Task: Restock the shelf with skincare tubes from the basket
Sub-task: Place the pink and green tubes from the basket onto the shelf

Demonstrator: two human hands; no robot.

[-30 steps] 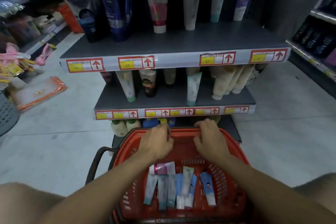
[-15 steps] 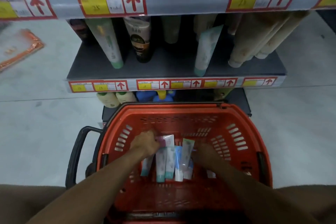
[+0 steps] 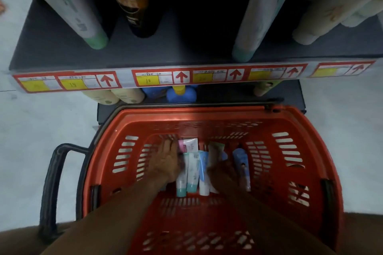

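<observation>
**Tube Pick-Up From Basket: Hands at the Stock**

The orange basket is seen in the lower half of the frame, its far rim just below the labelled edge of the shelf. The skincare tubes are laid side by side on the basket floor at centre frame, caps mostly toward the bottom of the frame, with one pink tube lying crosswise above them. This flat, parallel lay is judged to leave each tube open to being taken from its side.

Both hands are lowered into the basket. The left hand is placed against the left flank of the row, fingers extended toward the pink tube; whether anything is pinched cannot be told. The right hand is set over the right part of the row, between the pale tubes and a blue tube; its fingers are hidden in shadow, so its grip cannot be told either. The hands are kept apart, one at each side of the group.

Clearance is limited upward: the shelf edge overhangs the upper frame, and standing tubes crowd its left and right portions. A dark open gap is seen at upper centre, judged the roomiest place for restocking. The basket walls slope outward, so a lift straight up and forward is judged unobstructed.
</observation>
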